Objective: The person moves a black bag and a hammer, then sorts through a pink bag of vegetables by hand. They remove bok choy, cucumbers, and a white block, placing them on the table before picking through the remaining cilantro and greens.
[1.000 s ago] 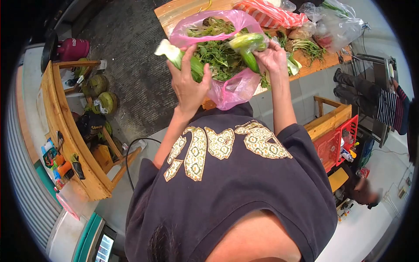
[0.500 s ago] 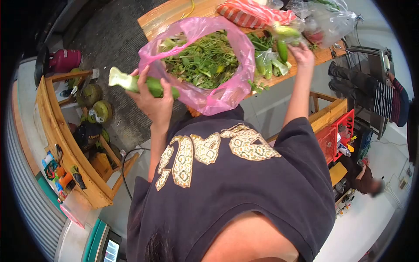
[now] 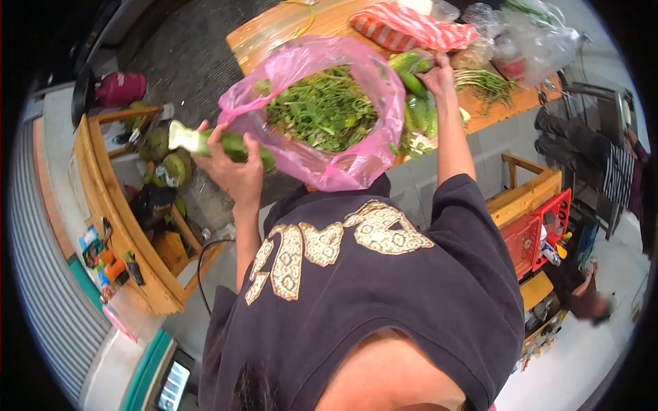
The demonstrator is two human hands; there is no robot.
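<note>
My left hand [image 3: 229, 161], at the left, is closed around a long green vegetable [image 3: 190, 139] with a pale, flared end. Right beside it, a pink plastic bag [image 3: 322, 171] stands wide-mouthed on the wooden table, full of leafy green stems [image 3: 322, 109]. Over the table at the right, my right hand [image 3: 440, 77] grips the end of a clear plastic bag of cucumbers [image 3: 411, 65]. More cucumbers [image 3: 419, 115] lie below it, partly covered by my right wrist. A bundle of thin green stalks [image 3: 485, 83] rests just right of that hand.
A red-and-white striped bag [image 3: 404, 29] and clear plastic bags [image 3: 541, 48] lie along the wooden table [image 3: 264, 34]. At the left are a wooden bench [image 3: 103, 205] and a pink gas cylinder [image 3: 122, 89]. Red crates [image 3: 521, 236] and two people are at the right.
My right hand has moved left with the bagged cucumbers, toward the pink bag, uncovering the thin stalks. My left hand still holds the pale-ended vegetable. The view has shifted slightly.
</note>
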